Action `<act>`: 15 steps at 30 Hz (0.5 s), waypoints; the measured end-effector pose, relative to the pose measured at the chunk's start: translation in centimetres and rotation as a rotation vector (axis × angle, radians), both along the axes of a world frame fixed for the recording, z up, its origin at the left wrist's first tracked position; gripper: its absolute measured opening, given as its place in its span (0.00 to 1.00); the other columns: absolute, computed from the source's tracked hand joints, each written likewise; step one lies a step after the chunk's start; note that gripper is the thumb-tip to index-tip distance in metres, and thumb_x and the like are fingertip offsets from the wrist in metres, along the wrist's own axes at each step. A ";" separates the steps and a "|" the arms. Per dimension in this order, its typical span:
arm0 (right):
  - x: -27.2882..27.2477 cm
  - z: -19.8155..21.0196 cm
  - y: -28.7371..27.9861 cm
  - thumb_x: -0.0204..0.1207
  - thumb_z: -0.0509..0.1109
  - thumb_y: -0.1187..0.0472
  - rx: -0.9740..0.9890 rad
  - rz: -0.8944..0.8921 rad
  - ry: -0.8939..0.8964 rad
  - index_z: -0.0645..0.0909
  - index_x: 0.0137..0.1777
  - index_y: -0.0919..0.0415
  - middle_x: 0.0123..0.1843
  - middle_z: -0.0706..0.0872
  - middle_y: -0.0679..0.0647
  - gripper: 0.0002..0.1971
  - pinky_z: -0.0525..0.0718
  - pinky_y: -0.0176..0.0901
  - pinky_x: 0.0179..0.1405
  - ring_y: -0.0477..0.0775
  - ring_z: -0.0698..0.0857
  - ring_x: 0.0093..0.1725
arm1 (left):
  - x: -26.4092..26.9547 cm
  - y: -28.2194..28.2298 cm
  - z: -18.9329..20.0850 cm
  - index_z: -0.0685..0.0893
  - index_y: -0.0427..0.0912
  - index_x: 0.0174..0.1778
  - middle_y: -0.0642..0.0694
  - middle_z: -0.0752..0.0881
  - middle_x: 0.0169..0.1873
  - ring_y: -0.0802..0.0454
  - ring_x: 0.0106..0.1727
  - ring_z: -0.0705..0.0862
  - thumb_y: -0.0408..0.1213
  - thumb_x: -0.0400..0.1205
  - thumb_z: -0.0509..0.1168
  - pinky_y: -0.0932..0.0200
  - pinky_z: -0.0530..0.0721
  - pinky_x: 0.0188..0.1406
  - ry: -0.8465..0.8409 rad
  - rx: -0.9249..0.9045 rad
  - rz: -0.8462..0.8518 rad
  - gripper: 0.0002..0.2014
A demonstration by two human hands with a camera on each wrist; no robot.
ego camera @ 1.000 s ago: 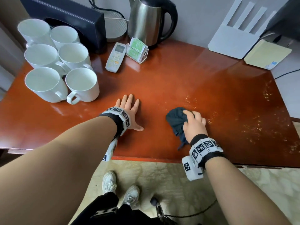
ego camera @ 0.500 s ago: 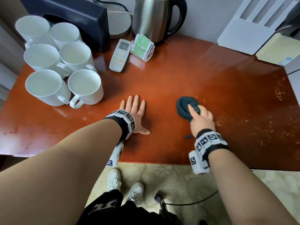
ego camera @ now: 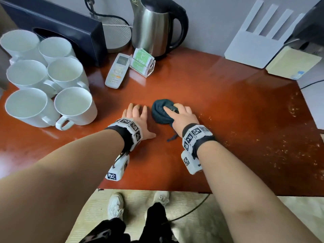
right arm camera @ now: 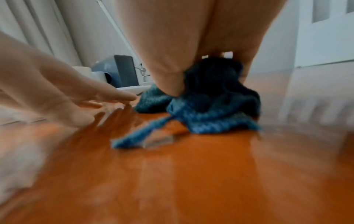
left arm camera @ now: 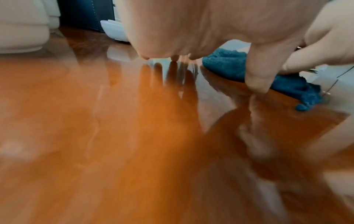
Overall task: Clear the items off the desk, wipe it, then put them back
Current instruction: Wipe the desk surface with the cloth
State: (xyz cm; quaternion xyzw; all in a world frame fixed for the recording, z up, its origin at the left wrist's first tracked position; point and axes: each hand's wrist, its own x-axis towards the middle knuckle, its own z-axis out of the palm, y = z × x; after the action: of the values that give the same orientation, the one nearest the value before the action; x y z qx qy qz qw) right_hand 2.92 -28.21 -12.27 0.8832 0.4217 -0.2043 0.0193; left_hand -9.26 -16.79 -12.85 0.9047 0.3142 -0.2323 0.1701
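My left hand (ego camera: 138, 116) lies flat, fingers spread, on the glossy red-brown desk (ego camera: 228, 111) near its middle. Just to its right my right hand (ego camera: 178, 114) grips a bunched dark blue cloth (ego camera: 160, 113) and presses it onto the desk. In the right wrist view the cloth (right arm camera: 214, 103) is balled up under my palm, a loose strip trailing toward the camera, and my left hand (right arm camera: 67, 91) hovers close at the left. The left wrist view shows the cloth (left arm camera: 226, 65) behind my thumb. Pale specks (ego camera: 289, 146) dot the right side of the desk.
Several white mugs (ego camera: 47, 85) cluster at the left. Behind them sits a dark box (ego camera: 57, 27). A remote (ego camera: 117, 71), a tea-bag holder (ego camera: 142, 62) and a steel kettle (ego camera: 154, 28) stand at the back. A white router (ego camera: 254, 44) and yellow pad (ego camera: 292, 64) are at the back right.
My right hand has slid the cloth forward and to the left, up beside my left hand. The left hand has stayed flat on the desk.
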 end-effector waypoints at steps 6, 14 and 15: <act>5.8 0.3 -9.0 0.78 0.54 0.68 -0.100 -0.266 -0.030 0.65 0.76 0.38 0.77 0.62 0.50 0.30 0.75 0.49 0.65 0.59 0.65 0.69 | 3.7 -0.6 -0.1 0.39 0.44 0.83 0.42 0.40 0.83 0.42 0.83 0.34 0.64 0.73 0.66 0.46 0.38 0.83 0.019 -0.015 0.075 0.55; 12.7 3.5 -5.5 0.80 0.57 0.65 0.179 -0.204 0.038 0.71 0.75 0.49 0.74 0.67 0.58 0.24 0.66 0.46 0.73 0.64 0.67 0.72 | 6.8 -0.8 -0.9 0.36 0.46 0.83 0.41 0.33 0.82 0.41 0.82 0.32 0.66 0.70 0.68 0.42 0.35 0.80 0.059 -0.016 0.199 0.59; 13.2 3.5 -3.8 0.80 0.56 0.66 0.203 -0.179 0.016 0.69 0.76 0.49 0.75 0.66 0.57 0.25 0.66 0.45 0.72 0.63 0.66 0.72 | 6.8 -0.8 -1.1 0.35 0.47 0.83 0.41 0.33 0.82 0.42 0.82 0.31 0.66 0.70 0.68 0.42 0.34 0.80 0.059 -0.008 0.197 0.59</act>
State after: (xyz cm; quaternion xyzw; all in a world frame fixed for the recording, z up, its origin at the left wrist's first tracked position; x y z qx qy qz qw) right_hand 16.12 -32.01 -8.76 0.9130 0.3598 -0.1687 -0.0918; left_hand -2.42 -17.58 -14.00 0.8615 0.4055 -0.2423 0.1861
